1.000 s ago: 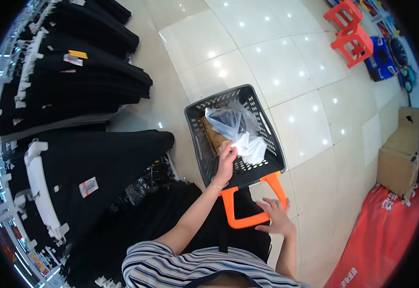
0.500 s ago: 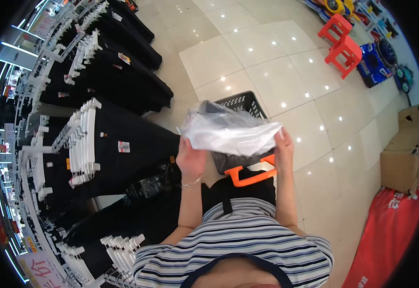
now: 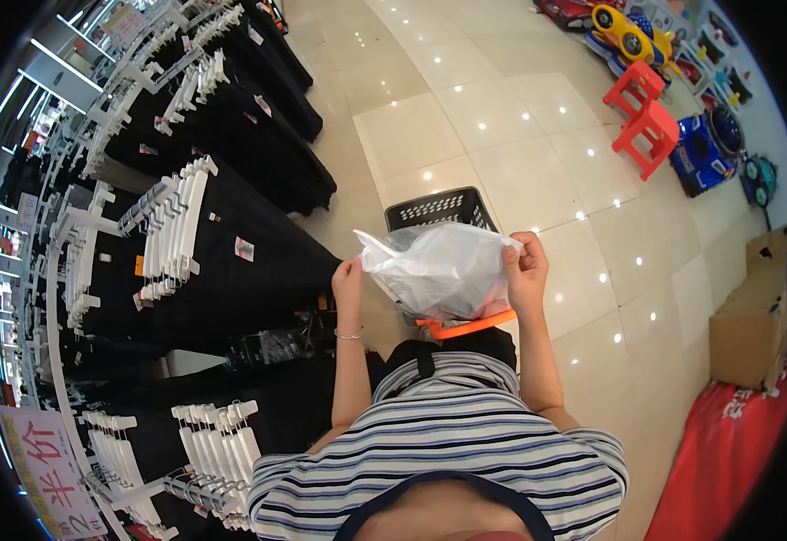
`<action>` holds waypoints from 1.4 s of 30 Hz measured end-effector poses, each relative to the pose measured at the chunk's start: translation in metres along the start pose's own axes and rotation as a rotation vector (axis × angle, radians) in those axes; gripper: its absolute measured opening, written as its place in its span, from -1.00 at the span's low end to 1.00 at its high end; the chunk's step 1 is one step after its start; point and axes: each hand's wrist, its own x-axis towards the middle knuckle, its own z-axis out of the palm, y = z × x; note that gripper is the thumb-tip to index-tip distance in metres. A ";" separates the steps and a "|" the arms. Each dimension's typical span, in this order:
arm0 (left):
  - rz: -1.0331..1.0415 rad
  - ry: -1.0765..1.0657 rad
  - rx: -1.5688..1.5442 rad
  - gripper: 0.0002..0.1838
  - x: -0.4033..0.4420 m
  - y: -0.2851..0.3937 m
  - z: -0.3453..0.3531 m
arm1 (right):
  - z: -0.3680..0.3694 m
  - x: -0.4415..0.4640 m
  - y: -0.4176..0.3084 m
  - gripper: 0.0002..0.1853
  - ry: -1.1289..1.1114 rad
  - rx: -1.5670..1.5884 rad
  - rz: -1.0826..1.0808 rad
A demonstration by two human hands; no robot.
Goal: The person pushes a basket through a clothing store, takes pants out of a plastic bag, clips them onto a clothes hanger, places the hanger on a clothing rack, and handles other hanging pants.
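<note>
A translucent plastic bag (image 3: 443,270) with something pale inside is stretched between my hands at waist height. My left hand (image 3: 347,278) pinches its upper left corner, with a bracelet on the wrist. At the upper right corner, my right hand (image 3: 526,266) grips the plastic between thumb and fingers. Below and behind the bag stands a black shopping basket (image 3: 438,209) with an orange handle (image 3: 474,326). The bag covers most of the basket, so its contents are hidden.
Racks of black trousers (image 3: 249,243) on white hangers (image 3: 177,225) line my left side. Glossy tiles (image 3: 592,270) cover the floor. To the right are red stools (image 3: 646,135), a blue toy car (image 3: 704,158), a cardboard box (image 3: 747,334) and red cloth (image 3: 727,451).
My hands have moved slightly apart, and the bag now hangs down from its corners instead of lying bunched and flat across them. The view has shifted a little.
</note>
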 end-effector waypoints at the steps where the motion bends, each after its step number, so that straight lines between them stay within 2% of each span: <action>1: 0.019 0.083 0.209 -0.71 -0.007 0.007 0.006 | 0.001 -0.003 0.001 -0.81 -0.011 0.007 0.021; 4: 0.603 0.507 0.630 -0.66 -0.057 0.057 0.039 | 0.010 -0.009 0.005 -0.84 -0.059 0.022 0.015; 6: 0.816 0.216 0.234 -0.60 -0.091 0.109 0.051 | 0.012 -0.013 0.008 -0.88 -0.109 -0.032 0.007; 8: 1.066 -0.147 0.312 -0.65 -0.114 0.147 0.051 | 0.021 -0.017 0.010 -0.90 -0.148 -0.080 -0.006; 9: 1.120 -0.151 0.297 -0.67 -0.114 0.142 0.055 | 0.024 -0.021 0.011 -0.90 -0.167 -0.104 -0.010; 10: 1.176 -0.156 0.281 -0.70 -0.112 0.136 0.061 | 0.023 -0.025 0.013 -0.87 -0.183 -0.071 0.110; 11: 1.233 -0.162 0.262 -0.72 -0.112 0.131 0.063 | 0.023 -0.029 0.017 -0.85 -0.192 -0.146 0.021; 13: 1.198 -0.237 0.247 -0.76 -0.113 0.137 0.059 | 0.022 -0.031 0.028 -0.80 -0.198 -0.295 -0.171; 14: 1.182 -0.281 0.239 -0.78 -0.113 0.140 0.057 | 0.020 -0.034 0.030 -0.75 -0.218 -0.291 -0.149; 17: 1.185 -0.273 0.258 -0.76 -0.120 0.134 0.054 | 0.016 -0.044 0.033 -0.77 -0.201 -0.252 -0.105; 20: 1.145 -0.229 0.199 -0.82 -0.110 0.113 0.051 | 0.028 -0.043 0.008 -0.84 -0.332 -0.453 -0.201; 23: 1.093 -0.237 0.204 -0.88 -0.114 0.109 0.048 | 0.025 -0.048 0.022 -0.89 -0.331 -0.383 -0.097; 26: 1.019 -0.225 0.237 -0.91 -0.116 0.105 0.043 | 0.025 -0.054 0.028 -0.92 -0.290 -0.376 -0.254; 29: 0.983 -0.194 0.312 -0.92 -0.105 0.092 0.027 | 0.022 -0.057 0.028 -0.94 0.005 -0.307 -0.087; 30: 0.985 -0.192 0.334 -0.92 -0.100 0.088 0.019 | 0.018 -0.054 0.024 -0.94 0.032 -0.250 -0.030; 32: 1.039 -0.173 0.336 -0.90 -0.092 0.077 0.010 | 0.018 -0.049 0.017 -0.93 -0.022 -0.254 -0.106; 34: 0.975 -0.144 0.383 -0.92 -0.097 0.079 0.003 | 0.017 -0.046 0.009 -0.92 -0.096 -0.332 -0.192; 37: 0.974 -0.078 0.475 -0.94 -0.095 0.081 -0.008 | 0.018 -0.045 0.009 -0.93 -0.036 -0.132 -0.064; 40: 0.987 0.024 0.528 -0.94 -0.090 0.080 -0.020 | 0.007 -0.041 0.012 -0.90 0.174 -0.208 -0.112; 42: 0.894 0.041 0.536 -0.95 -0.084 0.074 -0.033 | 0.000 -0.036 0.010 -0.88 0.266 -0.213 -0.132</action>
